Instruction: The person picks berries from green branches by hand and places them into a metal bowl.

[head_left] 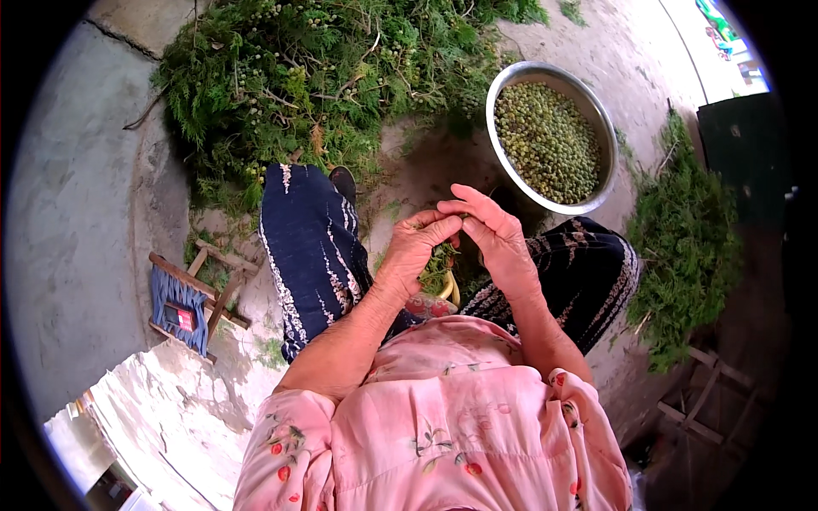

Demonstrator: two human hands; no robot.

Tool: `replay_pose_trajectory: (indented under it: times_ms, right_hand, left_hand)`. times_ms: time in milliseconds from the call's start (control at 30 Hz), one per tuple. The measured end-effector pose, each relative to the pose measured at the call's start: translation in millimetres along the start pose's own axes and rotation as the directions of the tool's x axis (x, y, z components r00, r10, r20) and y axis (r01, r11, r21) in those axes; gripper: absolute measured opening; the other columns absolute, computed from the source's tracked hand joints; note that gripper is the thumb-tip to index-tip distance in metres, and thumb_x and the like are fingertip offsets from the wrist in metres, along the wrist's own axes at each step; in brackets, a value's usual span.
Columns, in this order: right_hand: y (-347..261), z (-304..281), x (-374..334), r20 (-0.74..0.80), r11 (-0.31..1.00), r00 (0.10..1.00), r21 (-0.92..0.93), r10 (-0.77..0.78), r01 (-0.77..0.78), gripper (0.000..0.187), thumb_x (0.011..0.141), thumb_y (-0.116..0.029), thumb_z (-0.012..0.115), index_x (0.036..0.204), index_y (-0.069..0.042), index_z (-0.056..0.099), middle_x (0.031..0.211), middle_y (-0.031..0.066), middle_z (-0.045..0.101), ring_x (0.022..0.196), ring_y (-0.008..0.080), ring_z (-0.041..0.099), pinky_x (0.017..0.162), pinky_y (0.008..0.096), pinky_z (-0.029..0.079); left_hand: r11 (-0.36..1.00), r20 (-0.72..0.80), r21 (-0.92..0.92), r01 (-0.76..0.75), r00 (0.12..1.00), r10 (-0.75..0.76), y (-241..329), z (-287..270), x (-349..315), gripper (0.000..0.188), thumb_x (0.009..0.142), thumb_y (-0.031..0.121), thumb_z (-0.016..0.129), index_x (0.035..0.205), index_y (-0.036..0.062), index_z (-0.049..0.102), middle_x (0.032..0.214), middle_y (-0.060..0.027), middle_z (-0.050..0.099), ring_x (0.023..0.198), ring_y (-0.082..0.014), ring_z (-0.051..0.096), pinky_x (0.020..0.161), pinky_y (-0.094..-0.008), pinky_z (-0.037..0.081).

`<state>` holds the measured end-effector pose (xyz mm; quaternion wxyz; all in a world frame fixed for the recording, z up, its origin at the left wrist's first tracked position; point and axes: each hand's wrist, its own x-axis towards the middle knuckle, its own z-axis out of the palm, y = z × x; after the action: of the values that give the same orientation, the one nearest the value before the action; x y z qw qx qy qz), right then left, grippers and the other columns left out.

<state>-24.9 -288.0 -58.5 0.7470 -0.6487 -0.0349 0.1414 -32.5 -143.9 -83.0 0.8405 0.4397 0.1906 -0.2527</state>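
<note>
both hands [460,234] pinch a green sprig [436,271] hanging downward.

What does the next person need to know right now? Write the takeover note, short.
Left hand: grip closed on a small green leafy sprig, held over the lap.
Right hand: fingertips pinching at the top of the same sprig.
Round steel bowl, ahead on the right: already well filled with small green berries.
Large heap of green branches ahead is still unpicked; a smaller green pile lies on the right.
</note>
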Motion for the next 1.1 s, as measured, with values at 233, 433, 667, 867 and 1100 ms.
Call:
replay_pose_trajectory:
  times_ms: [233,433,667,867,1100]
  right_hand:
    - [-3.4,-0.3,-0.5,-0.017,0.961,0.998,0.271,0.061,-0.054,0.037,0.088,-0.005,0.05,0.124,-0.001,0.044,0.105,0.0115,0.061,0.091,0.0138,0.057,0.084,0.0275,0.044]
    - [-4.4,-17.0,1.1,-0.184,0.884,0.974,0.466,0.133,-0.033,0.019,0.086,-0.014,0.056,0.099,0.0,0.058,0.083,0.0029,0.056,0.068,0.0104,0.053,0.057,0.0216,0.039]
    - [-13.1,8.8,3.1,-0.047,0.876,0.995,-0.479,-0.09,0.057,0.013,0.076,-0.008,0.067,0.088,-0.002,0.064,0.072,0.0011,0.054,0.056,0.0108,0.049,0.052,0.0219,0.04]
    - [-8.5,10.7,4.0,0.064,0.738,0.982,-0.651,-0.18,0.178,0.017,0.072,-0.005,0.066,0.089,-0.005,0.065,0.071,0.004,0.055,0.064,0.0165,0.051,0.058,0.0271,0.043]
    - [-3.6,-3.3,2.0,-0.041,0.924,0.963,0.294,0.266,-0.243,0.017,0.085,-0.013,0.057,0.094,0.0,0.06,0.074,0.0008,0.058,0.061,0.0074,0.05,0.055,0.0192,0.039]
  left_hand:
    - [0.998,0.026,-0.058,0.036,0.999,-0.035,6.3,0.3,-4.9,0.014,0.082,0.017,0.061,0.086,0.0036,0.064,0.07,-0.0037,0.059,0.064,-0.0108,0.054,0.055,-0.0242,0.044]
    - [0.99,-0.007,-0.106,0.094,0.995,-0.095,8.8,3.8,-4.6,0.034,0.086,0.036,0.056,0.091,0.003,0.063,0.067,-0.0046,0.057,0.058,-0.0113,0.052,0.048,-0.0238,0.044]
    - [0.994,-0.019,-0.039,0.105,0.994,-0.106,3.8,-1.6,-2.4,0.056,0.087,0.054,0.043,0.097,0.0027,0.062,0.073,-0.0051,0.058,0.061,-0.0128,0.053,0.055,-0.0247,0.045]
    - [0.999,-0.114,-0.041,-0.005,0.994,0.0,7.0,14.3,-6.0,0.055,0.088,0.051,0.043,0.099,0.0008,0.061,0.074,-0.0046,0.058,0.061,-0.0124,0.054,0.055,-0.0248,0.045]
    - [0.995,-0.01,-0.058,0.081,0.997,-0.082,3.5,-3.3,-2.1,0.055,0.091,0.05,0.039,0.1,-0.0004,0.061,0.072,-0.005,0.058,0.057,-0.0107,0.053,0.051,-0.0226,0.044]
